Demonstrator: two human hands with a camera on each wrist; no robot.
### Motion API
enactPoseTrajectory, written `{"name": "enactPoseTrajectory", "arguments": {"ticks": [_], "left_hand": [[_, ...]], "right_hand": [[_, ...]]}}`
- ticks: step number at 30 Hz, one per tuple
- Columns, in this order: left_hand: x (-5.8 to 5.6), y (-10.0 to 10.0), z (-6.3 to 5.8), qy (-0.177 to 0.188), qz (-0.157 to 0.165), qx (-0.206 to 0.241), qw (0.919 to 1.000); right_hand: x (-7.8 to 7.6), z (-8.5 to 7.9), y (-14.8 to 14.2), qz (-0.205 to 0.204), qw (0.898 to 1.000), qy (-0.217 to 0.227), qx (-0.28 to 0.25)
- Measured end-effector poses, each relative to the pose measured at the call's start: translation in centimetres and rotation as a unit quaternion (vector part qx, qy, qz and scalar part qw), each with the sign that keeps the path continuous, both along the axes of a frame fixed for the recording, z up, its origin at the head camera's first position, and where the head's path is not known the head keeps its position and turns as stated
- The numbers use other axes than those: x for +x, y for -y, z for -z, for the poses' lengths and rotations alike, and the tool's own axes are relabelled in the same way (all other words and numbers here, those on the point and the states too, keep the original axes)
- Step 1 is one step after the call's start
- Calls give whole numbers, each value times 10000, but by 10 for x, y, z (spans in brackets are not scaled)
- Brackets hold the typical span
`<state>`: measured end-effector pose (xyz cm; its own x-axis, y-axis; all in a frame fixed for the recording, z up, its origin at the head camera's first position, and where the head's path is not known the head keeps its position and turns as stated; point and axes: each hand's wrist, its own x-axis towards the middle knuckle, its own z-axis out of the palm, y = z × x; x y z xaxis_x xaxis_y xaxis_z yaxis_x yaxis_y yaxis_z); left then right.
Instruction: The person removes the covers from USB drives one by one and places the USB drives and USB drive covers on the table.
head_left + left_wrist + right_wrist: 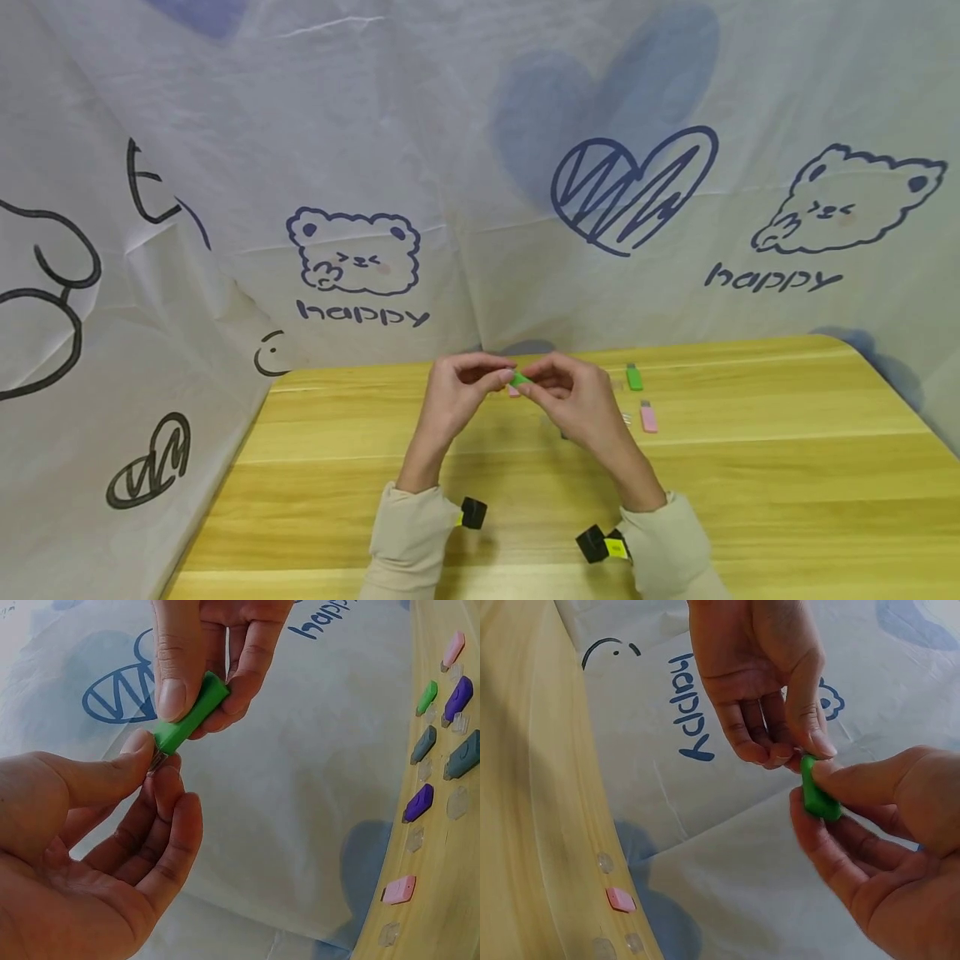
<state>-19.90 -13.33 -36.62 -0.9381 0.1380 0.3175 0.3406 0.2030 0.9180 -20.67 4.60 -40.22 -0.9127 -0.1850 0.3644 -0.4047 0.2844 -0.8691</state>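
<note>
A green USB flash drive [519,379] is held between both hands above the far part of the table. The right hand [581,396] pinches its green body between thumb and fingers. At the drive's metal plug end, the thumb and forefinger of the left hand [456,393] pinch, as the left wrist view shows. Those fingertips partly cover the plug [157,760], and I cannot tell whether a clear cap is on it. The left hand's other fingers are loosely bent beside the drive.
On the wooden table [315,500] lie several more USB drives, among them a pink one [399,890], a purple one [418,802], a grey one [463,756] and a green one [634,377]. Clear caps [389,934] lie beside them. A printed white cloth [480,167] hangs behind.
</note>
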Motion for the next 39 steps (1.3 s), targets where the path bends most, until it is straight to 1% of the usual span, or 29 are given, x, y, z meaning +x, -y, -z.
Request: {"name": "enactPoseTrajectory", "arguments": {"ticks": [4, 5, 7, 10, 12, 14, 17, 19, 22, 27, 30, 34, 36, 39], "left_hand": [[1, 14, -2, 33, -560, 54, 9984], [2, 18, -3, 69, -654, 58, 9978], [2, 24, -4, 142, -647, 34, 9978], [0, 26, -4, 276, -478, -191, 9983], [-6, 28, 5, 360, -433, -243, 9981], [-12, 31, 15, 386, -477, -325, 9976], [-22, 38, 30, 375, -527, -377, 9972], [-23, 41, 33, 362, -569, -468, 9966], [-25, 43, 37, 470, -610, -520, 9957], [-28, 45, 42, 668, -625, -528, 9944], [-28, 48, 44, 696, -666, -541, 9939], [-30, 50, 47, 723, -757, -550, 9930], [-31, 50, 49, 755, -779, -588, 9924], [-32, 49, 53, 839, -757, -734, 9909]], "right_hand": [[0, 0, -6, 156, 9997, 59, 190], [-1, 0, -8, 195, 9996, 65, 215], [-2, 1, -12, 199, 9995, 25, 237], [-5, 4, -14, 165, 9994, -96, 277], [-5, 5, -13, 171, 9991, -138, 352], [-5, 7, -11, 238, 9987, -155, 418], [-7, 12, -8, 377, 9984, 14, 432], [-9, 17, -5, 488, 9980, 165, 377], [-13, 27, 0, 657, 9965, 432, 272], [-20, 49, 14, 898, 9943, 543, 183], [-21, 62, 22, 1069, 9916, 618, 394], [-21, 75, 32, 1363, 9835, 688, 970], [-21, 80, 36, 1467, 9798, 615, 1209], [-20, 85, 39, 1509, 9773, 399, 1430]]}}
